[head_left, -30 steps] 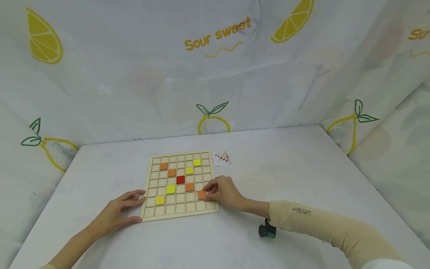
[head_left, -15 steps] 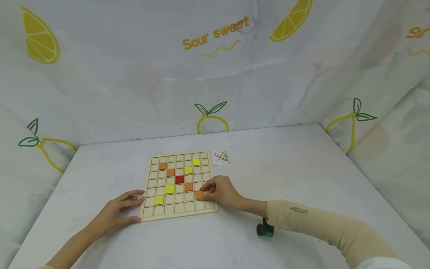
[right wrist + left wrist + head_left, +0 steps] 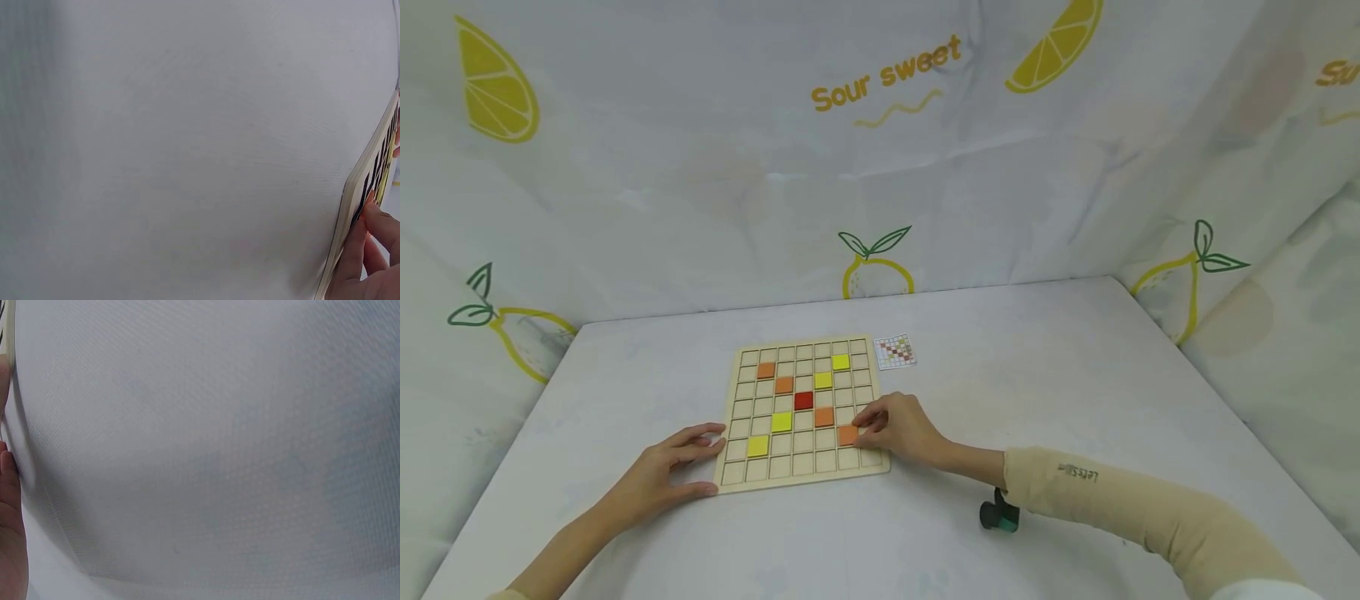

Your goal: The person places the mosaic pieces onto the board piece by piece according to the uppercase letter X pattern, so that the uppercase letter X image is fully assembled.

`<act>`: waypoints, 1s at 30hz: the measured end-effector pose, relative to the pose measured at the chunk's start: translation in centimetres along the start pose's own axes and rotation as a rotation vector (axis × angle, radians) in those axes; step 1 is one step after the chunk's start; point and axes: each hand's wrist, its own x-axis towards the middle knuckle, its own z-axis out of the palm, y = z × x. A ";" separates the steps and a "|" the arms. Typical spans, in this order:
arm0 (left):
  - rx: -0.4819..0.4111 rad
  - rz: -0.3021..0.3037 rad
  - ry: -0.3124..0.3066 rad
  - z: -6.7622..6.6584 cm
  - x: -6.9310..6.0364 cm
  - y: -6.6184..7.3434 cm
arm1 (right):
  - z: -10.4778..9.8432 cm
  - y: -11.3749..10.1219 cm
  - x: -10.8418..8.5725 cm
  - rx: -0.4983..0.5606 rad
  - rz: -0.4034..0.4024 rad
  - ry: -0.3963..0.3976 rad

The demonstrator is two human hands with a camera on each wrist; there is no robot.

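A pale wooden grid board lies on the white table, with yellow, orange and red square tiles in some of its cells. My right hand reaches over the board's right edge. Its thumb and fingertips pinch an orange tile at a cell in the lower right part. In the right wrist view, a bit of that orange tile shows between the fingers. My left hand rests against the board's left edge, thumb and fingers apart. A red tile sits mid-board, between orange and yellow diagonals.
A small printed card with a coloured grid pattern lies beside the board's upper right corner. A dark strapped device sits under the right wrist. White cloth walls with lemon prints enclose the table's back and sides.
The orange tile under my right fingertips has shifted slightly left into line with its cell. My left hand and the board have stayed in place; the head view wobbles a little.
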 end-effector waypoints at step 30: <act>0.028 -0.047 -0.029 -0.1 -0.1 0.3 | 0.4 0.4 0.0 0.007 0.008 -0.011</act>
